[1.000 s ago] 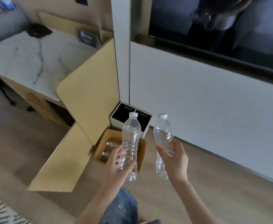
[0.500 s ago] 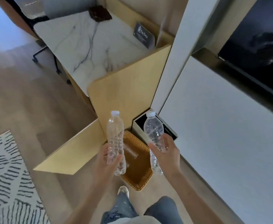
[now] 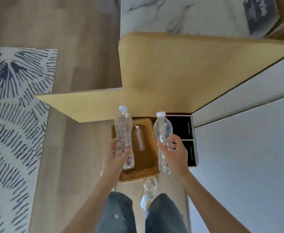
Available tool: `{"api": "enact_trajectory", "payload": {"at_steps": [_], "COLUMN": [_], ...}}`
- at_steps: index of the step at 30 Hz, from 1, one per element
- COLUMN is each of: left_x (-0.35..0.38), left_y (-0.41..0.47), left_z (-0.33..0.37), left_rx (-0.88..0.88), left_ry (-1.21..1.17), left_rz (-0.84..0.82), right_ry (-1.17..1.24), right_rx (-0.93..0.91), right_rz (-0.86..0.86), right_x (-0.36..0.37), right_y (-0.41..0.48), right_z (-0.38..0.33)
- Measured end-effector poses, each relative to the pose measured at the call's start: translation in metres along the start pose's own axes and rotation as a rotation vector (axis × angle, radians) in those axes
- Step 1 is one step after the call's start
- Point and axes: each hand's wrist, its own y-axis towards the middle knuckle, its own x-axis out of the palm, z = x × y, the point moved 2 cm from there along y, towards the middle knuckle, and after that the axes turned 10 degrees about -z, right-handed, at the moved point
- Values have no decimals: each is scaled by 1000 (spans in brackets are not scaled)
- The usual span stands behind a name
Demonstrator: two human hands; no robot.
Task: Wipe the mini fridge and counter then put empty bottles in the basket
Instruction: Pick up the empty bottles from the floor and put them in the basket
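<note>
Clear thin plastic: left bottle (image 3: 123,130) in your left hand (image 3: 115,159), right bottle (image 3: 163,130) in your right hand (image 3: 175,155), fingers (image 3: 125,153) clamped round both, over the floor basket (image 3: 137,178). Likely light, crushable, slick; grip mid-body, gently.

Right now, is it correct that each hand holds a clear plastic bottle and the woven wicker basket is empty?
Not empty: the head view shows a clear plastic bottle lying in the woven wicker basket. The left hand and right hand do hold the left bottle and right bottle.
</note>
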Motion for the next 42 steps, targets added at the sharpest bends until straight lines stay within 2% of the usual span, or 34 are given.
{"api": "enact_trajectory", "payload": {"at_steps": [5, 19, 23, 27, 32, 42], "left_x": [23, 85, 99, 106, 107, 109], "left_y": [58, 239, 266, 280, 285, 311], "left_z": [-82, -428, -504, -541, -553, -562], "left_rx": [-117, -328, -369, -387, -393, -456], "left_ry": [2, -42, -17, -12, 43, 138], "left_rz": [108, 72, 124, 208, 252, 156], "right_ry": [-7, -46, -108, -148, -199, -281], "right_rx": [50, 176, 235, 254, 278, 313], "right_rz": [-77, -235, -253, -272, -321, -223], "right_x": [34, 221, 261, 289, 313, 316], "right_y": [62, 230, 250, 257, 262, 278], "right_z": [76, 386, 466, 509, 528, 537]}}
